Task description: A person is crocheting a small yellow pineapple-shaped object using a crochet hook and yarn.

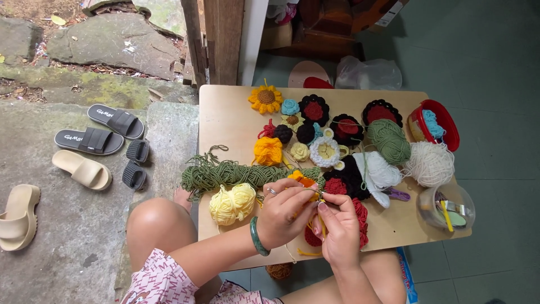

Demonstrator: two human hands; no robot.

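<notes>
While both hands (315, 217) pinch orange crochet (304, 181), probably hooked, a red tub (444, 121) sits right.

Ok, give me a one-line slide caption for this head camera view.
Left hand and right hand crochet an orange piece over a table with crocheted flowers and yarn.

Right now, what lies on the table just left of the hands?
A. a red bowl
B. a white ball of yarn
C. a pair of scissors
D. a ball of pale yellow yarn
D: the pale yellow yarn sits on the table beside the left hand, under the green skein.
</notes>
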